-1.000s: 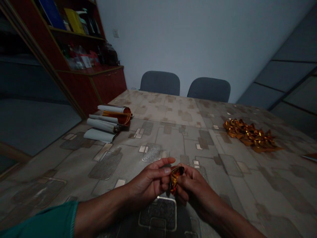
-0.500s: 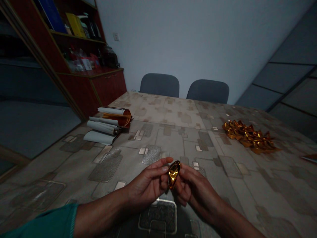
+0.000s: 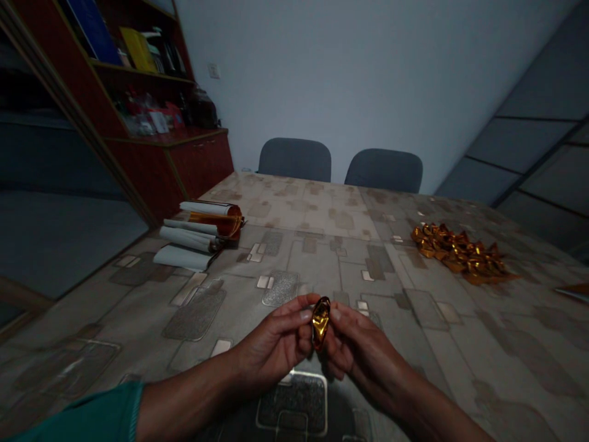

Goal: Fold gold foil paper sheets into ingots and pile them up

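Observation:
A small folded gold foil piece [image 3: 321,320] is held upright between my two hands, above the near middle of the table. My left hand [image 3: 280,337] pinches its left side with thumb and fingers. On the other side, my right hand [image 3: 356,337] grips it with the thumb near its upper right edge and the other fingers curled below. Several similar gold foil pieces [image 3: 460,252] lie grouped at the right of the table. Loosely rolled or folded sheets [image 3: 188,238], grey-white outside and gold inside, rest at the left.
The patterned tablecloth [image 3: 304,242] covers the table. Two grey chairs [image 3: 294,159] [image 3: 385,170] stand at its far edge. A red cabinet [image 3: 202,161] with shelves is at the back left. A flat gold-edged item [image 3: 574,292] lies at the right edge.
The foil piece has turned slightly between my fingers, and my right thumb now shows against its upper right edge. The whole view has shifted a little.

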`<state>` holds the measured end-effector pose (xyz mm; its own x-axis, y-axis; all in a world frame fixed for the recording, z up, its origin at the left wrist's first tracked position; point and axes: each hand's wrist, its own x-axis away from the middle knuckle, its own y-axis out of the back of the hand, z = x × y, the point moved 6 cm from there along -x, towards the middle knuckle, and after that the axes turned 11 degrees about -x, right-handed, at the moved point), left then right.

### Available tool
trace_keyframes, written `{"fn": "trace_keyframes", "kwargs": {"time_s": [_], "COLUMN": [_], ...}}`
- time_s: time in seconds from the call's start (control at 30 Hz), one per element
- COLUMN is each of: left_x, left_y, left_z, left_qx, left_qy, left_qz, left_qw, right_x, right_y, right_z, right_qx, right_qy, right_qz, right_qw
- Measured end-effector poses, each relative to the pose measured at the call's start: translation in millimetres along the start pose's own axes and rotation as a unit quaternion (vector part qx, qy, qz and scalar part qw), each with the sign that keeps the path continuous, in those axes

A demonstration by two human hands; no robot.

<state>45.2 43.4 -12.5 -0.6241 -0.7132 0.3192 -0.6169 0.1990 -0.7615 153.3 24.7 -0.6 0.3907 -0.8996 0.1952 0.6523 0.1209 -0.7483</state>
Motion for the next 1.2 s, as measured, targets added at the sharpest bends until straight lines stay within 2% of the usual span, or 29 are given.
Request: {"fn": "trace_keyframes", "kwargs": {"time_s": [0.17, 0.3, 0.53, 0.77, 0.9, 1.07, 1.2], "left_x": [-0.6, 1.3, 5.5, 5.5, 3.9, -0.6, -3.5], "left_y": [3.4, 1.5, -9.9, -10.3, -7.9, -2.9, 4.3], "left_z": [3.1, 3.0, -0.7, 2.2, -0.3, -1.3, -0.1], "left_qx": [-0.002, -0.023, -0.075, -0.082, -0.074, -0.055, -0.071], "left_qy": [0.005, -0.002, -0.029, -0.022, -0.021, -0.005, -0.007], "left_qz": [-0.001, -0.002, 0.005, 0.005, 0.000, 0.018, 0.002], "left_qw": [1.000, 1.000, 0.997, 0.996, 0.997, 0.998, 0.997], "right_x": [1.3, 2.2, 2.4, 2.8, 2.2, 0.8, -1.4], "right_y": [-3.3, -4.1, -3.5, -2.8, -2.9, 0.3, 8.1], "right_z": [-0.5, -1.0, -0.6, -3.0, -0.6, 3.7, 5.1], "right_qx": [-0.087, -0.115, -0.115, -0.102, -0.100, -0.107, -0.018], "right_qy": [-0.048, -0.070, -0.080, -0.088, -0.081, -0.075, -0.041], "right_qz": [0.026, 0.047, 0.065, 0.078, 0.060, 0.020, -0.025], "right_qw": [0.995, 0.990, 0.988, 0.988, 0.990, 0.991, 0.999]}}
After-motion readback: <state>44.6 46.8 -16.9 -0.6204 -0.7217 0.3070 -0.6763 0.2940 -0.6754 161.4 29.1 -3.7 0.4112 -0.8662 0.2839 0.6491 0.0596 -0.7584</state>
